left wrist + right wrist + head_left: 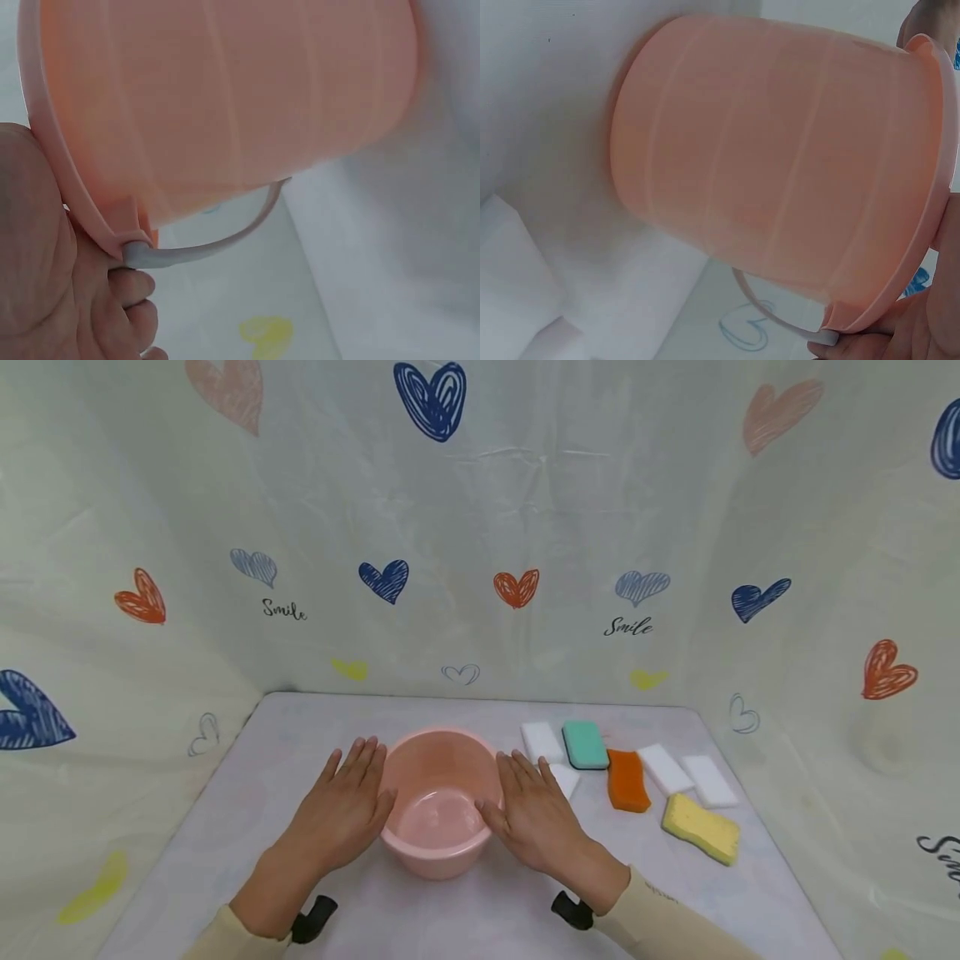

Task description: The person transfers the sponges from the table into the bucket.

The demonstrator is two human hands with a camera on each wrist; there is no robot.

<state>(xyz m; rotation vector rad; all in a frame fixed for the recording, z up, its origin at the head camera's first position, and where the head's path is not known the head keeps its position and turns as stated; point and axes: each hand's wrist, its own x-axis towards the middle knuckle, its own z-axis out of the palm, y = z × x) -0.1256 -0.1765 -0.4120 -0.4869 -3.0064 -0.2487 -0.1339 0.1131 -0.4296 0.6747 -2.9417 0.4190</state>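
pressing unevenly is what i'd watch for here. your left hand (345,810) and right hand (531,818) both have fingers out straight, palms on opposite sides of the rim of that pink, round plastic bucket (438,768), so nothing's curled round it. it's standing upright on the whitish table (300,752), between your hands. if one palm pushes harder than the other, i reckon it could skid sideways or tip, since flat hands on plastic don't give much hold. squeeze too hard and the rim might flex and pop out.

also mind the pale grey curved handle (174,256): it hangs down beside the wall, right by your left fingers in that wrist view, so a careless finger might snag it and yank the bucket crooked.

last thing, your right side's crowded. one white rectangular block (566,777) is partly hidden behind your right hand, with a teal rectangular sponge (585,743) and a wavy orange sponge (628,781) past it. slide the bucket that way and you'd probably bump them.
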